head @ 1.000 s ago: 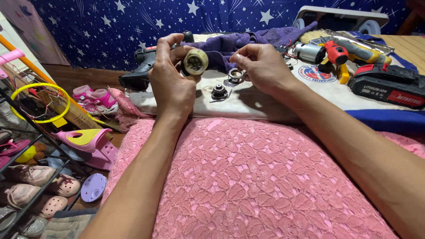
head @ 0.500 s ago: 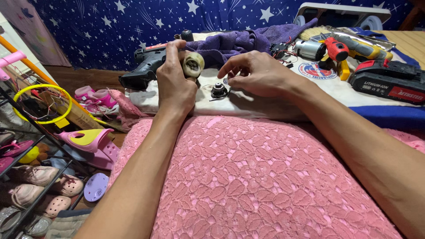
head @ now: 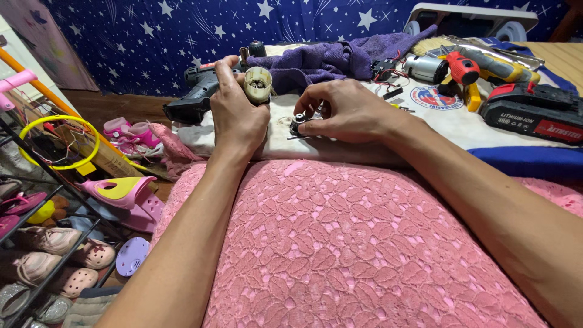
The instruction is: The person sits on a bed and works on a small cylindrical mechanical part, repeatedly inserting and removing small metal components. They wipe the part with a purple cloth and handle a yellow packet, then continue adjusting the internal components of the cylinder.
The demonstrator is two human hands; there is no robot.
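Note:
My left hand holds a cream, cup-shaped plastic gear housing upright, its open end turned toward me. My right hand rests on the white cloth, its fingertips pinching a small black and metal gear part that lies there. Just behind my left hand lies a black drill body on its side.
A purple towel, a loose silver motor with wires, a red and yellow drill and a black and red battery pack lie at the back right. A shoe rack with sandals stands at left. A pink lace cloth covers my lap.
My right hand has dropped from mid-air onto the cloth and closed its fingertips on the small gear part. My left hand has stayed raised with the cream housing.

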